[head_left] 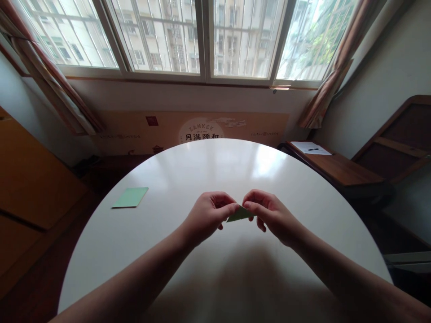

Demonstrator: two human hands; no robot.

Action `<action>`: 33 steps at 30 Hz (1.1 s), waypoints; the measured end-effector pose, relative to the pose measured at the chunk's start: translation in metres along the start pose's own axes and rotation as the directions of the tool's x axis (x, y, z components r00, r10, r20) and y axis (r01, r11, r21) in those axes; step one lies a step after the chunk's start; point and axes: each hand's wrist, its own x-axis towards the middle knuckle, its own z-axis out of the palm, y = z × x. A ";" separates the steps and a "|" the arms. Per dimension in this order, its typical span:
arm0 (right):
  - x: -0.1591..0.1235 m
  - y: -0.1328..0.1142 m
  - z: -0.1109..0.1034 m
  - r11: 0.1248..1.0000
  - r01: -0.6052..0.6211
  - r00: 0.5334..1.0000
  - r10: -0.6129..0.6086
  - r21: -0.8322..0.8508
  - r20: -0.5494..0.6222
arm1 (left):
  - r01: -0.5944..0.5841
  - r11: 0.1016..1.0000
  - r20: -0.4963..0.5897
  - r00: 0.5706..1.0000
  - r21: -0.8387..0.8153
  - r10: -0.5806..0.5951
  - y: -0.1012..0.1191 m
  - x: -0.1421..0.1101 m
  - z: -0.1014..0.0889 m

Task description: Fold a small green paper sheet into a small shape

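Both my hands meet above the middle of a round white table (168,251). Between them is a small folded piece of green paper (239,214), a narrow triangle. My left hand (208,215) pinches its left end with thumb and fingers curled. My right hand (267,214) pinches its right end the same way. The paper is held slightly above the tabletop. A flat stack of light green paper sheets (130,197) lies on the table far to the left of my left hand, untouched.
A wide window (202,40) with curtains runs along the back wall. A brown side desk (333,166) with a white sheet and pen (310,148) stands at the right. A wooden cabinet (30,179) is at the left.
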 end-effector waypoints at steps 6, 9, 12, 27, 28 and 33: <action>-0.004 0.001 0.000 0.984 0.116 0.993 -0.115 0.136 -0.014 | 0.019 0.976 -0.124 0.991 -0.217 -0.046 0.004 -0.001 -0.002; -0.006 0.000 0.003 0.979 0.163 0.986 -0.156 0.126 -0.064 | 0.030 0.956 -0.121 0.990 -0.291 -0.068 0.005 -0.001 -0.001; -0.005 -0.001 0.006 0.970 0.212 0.974 -0.199 0.121 -0.109 | 0.040 0.948 -0.092 0.993 -0.316 -0.073 0.006 -0.002 -0.001; -0.007 -0.004 0.005 0.958 0.279 0.955 -0.270 0.061 -0.119 | 0.054 0.955 -0.018 0.998 -0.292 -0.062 0.009 -0.003 -0.001; -0.007 -0.004 0.005 0.959 0.277 0.955 -0.269 0.051 -0.127 | 0.055 0.955 -0.018 0.998 -0.290 -0.064 0.009 -0.003 -0.001; -0.006 -0.002 0.006 0.956 0.294 0.948 -0.291 0.010 -0.131 | 0.059 0.960 -0.011 0.998 -0.274 -0.065 0.006 -0.002 -0.001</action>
